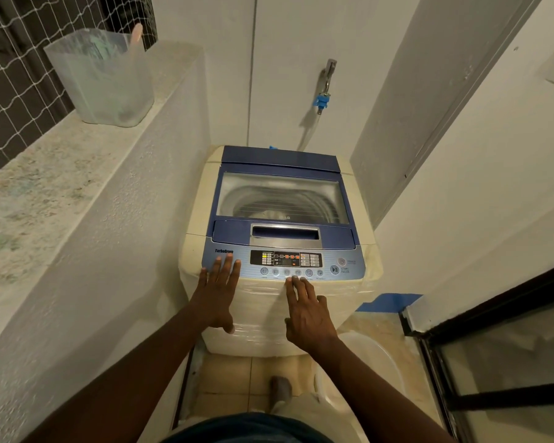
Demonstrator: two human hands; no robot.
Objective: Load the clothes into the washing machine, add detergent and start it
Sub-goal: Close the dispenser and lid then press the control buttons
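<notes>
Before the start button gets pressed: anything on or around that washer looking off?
Only one oddity: clear plastic film clings, wrinkled, around the cream top-loading washing machine's front. The blue window lid sits shut and square, and the left hand and right hand rest open at the blue control panel.

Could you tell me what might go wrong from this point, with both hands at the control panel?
The right hand has several fingertips spread along the button row, so it might press the wrong setting. The left hand rests flat on the control panel edge and could nudge something. The lid is shut, so added detergent can't be confirmed.
</notes>
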